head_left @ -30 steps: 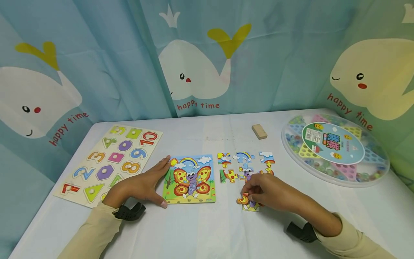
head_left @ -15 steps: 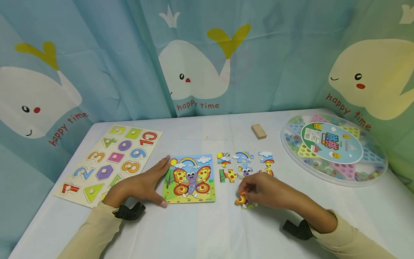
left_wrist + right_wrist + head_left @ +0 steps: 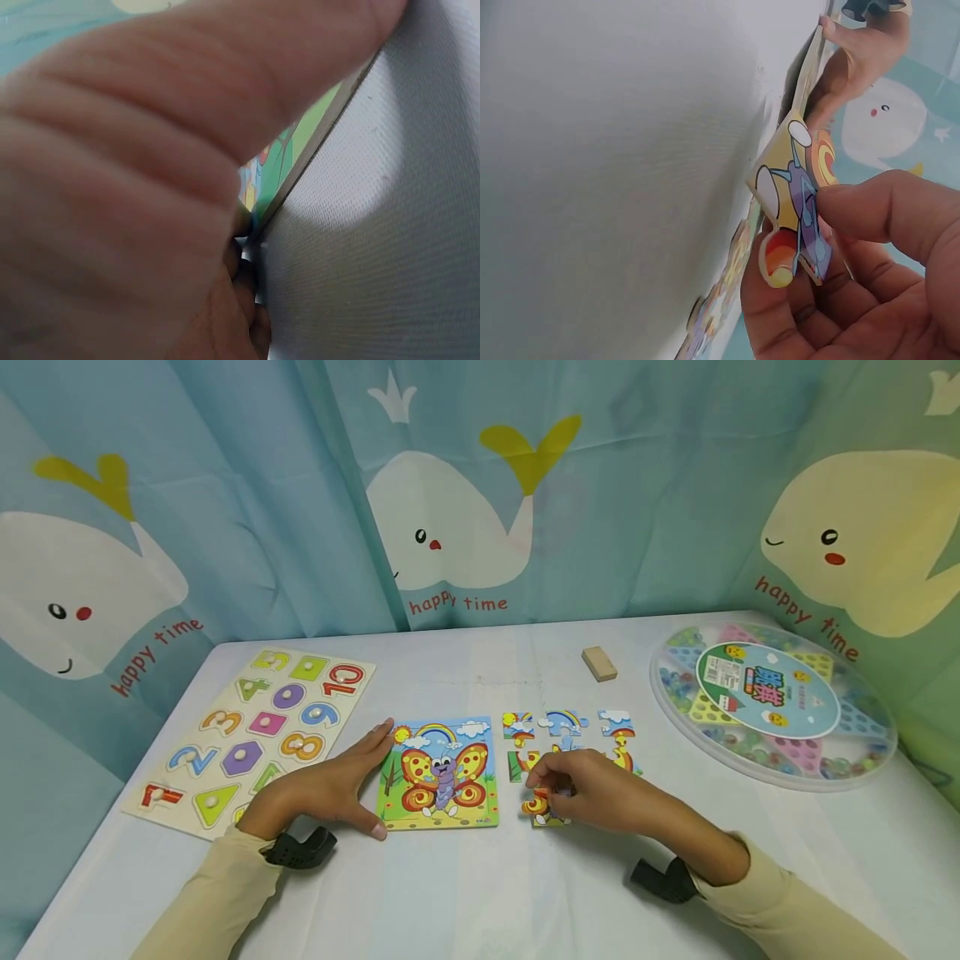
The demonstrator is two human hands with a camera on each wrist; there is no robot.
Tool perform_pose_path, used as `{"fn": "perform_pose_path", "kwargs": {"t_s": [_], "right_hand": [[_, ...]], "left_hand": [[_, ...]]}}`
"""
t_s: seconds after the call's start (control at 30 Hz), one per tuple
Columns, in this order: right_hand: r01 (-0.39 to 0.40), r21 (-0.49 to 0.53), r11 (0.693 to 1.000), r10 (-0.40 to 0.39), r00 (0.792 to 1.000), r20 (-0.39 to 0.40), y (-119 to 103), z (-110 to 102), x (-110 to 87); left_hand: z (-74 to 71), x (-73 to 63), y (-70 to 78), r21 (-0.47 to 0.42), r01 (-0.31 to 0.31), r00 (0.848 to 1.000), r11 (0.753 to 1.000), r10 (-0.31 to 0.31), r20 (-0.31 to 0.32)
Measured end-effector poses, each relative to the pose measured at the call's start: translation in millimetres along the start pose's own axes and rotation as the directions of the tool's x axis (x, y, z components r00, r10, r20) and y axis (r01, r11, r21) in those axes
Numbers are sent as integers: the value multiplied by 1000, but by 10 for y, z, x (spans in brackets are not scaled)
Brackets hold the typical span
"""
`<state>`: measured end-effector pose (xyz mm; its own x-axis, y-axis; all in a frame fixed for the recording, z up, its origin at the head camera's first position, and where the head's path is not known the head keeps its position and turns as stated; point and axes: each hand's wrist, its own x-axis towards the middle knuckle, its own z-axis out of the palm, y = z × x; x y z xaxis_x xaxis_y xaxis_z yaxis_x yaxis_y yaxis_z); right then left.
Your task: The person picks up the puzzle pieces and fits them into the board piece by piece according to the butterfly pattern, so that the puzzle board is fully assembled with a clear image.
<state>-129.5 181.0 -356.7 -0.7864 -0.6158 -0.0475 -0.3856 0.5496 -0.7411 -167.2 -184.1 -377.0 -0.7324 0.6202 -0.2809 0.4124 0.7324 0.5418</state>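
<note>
A square butterfly puzzle board point(image 3: 442, 777) lies flat on the white cloth. My left hand point(image 3: 330, 789) rests along its left edge, thumb at the lower corner and fingers spread toward the upper one; the left wrist view catches the board edge point(image 3: 319, 135) past the hand. To the right of the board, my right hand point(image 3: 600, 789) pinches a jigsaw piece point(image 3: 799, 187) between thumb and fingers. That piece shows the butterfly's purple body and white feet. Behind the right hand lie several loose jigsaw pieces point(image 3: 564, 722) in rows, some partly hidden by it.
On the left is a wooden number-and-shape peg board point(image 3: 266, 724), partly under the left forearm. A small wooden block point(image 3: 599, 663) lies toward the back. At the right sits a round clear game box point(image 3: 776, 706) with marbles. A blue whale-print curtain point(image 3: 637, 527) hangs behind the table.
My right hand has moved left, toward the board, carrying the pinched jigsaw piece and covering different loose pieces. The left hand and the board have stayed put.
</note>
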Motion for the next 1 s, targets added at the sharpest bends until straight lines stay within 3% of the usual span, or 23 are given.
{"fn": "perform_pose_path", "kwargs": {"t_s": [1.0], "right_hand": [[88,65,994,-89,996,20,-174,139,384]], "left_hand": [[10,-16,4,-7,4,1000,1000,-4,-5]]}}
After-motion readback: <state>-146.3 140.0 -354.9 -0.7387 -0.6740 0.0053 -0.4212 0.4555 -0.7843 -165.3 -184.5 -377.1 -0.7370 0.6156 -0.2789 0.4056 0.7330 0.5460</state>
